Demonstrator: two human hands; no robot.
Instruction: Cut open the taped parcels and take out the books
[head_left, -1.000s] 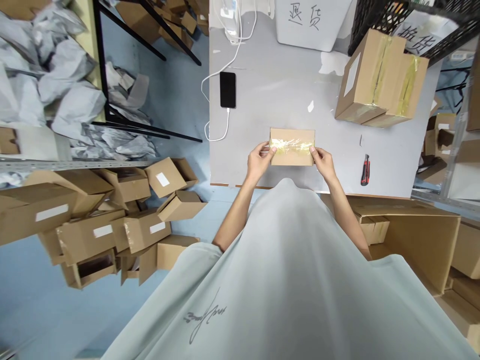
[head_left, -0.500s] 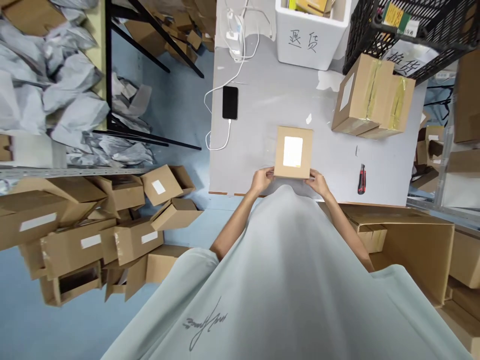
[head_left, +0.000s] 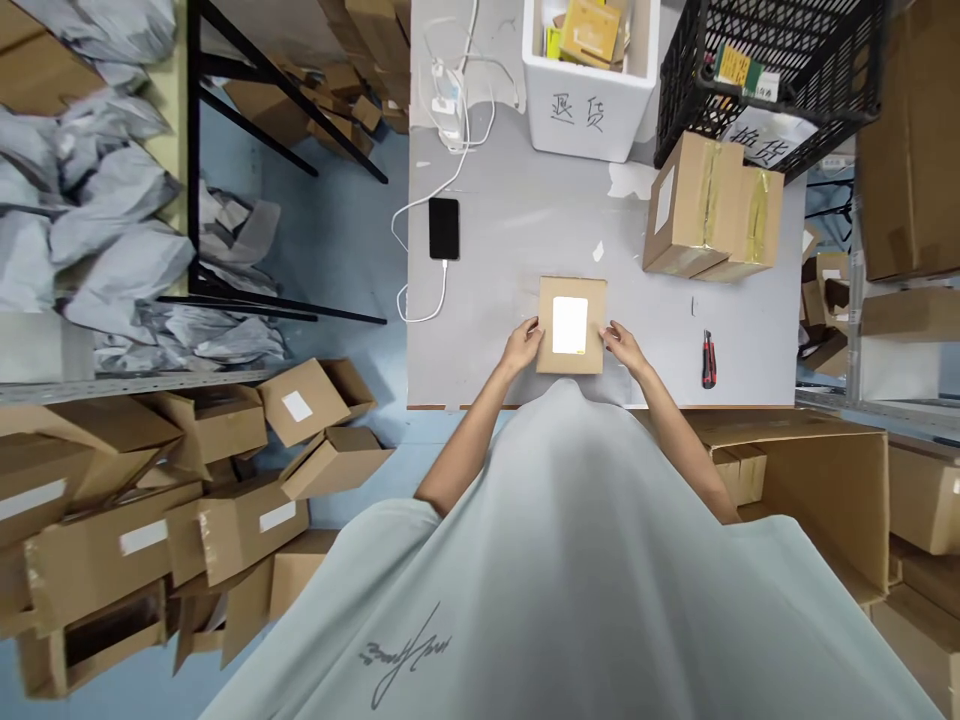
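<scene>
The labelled cardboard box (head_left: 571, 325) lies lengthwise away from the person, between left hand (head_left: 522, 345) and right hand (head_left: 625, 348), neither nearer; whether either grip clamps it, I can't tell.

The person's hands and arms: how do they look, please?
The left hand and right hand are bare and ungloved. The forearms are bare below pale grey-green sleeves; the matching shirt carries dark script on its left front.
</scene>
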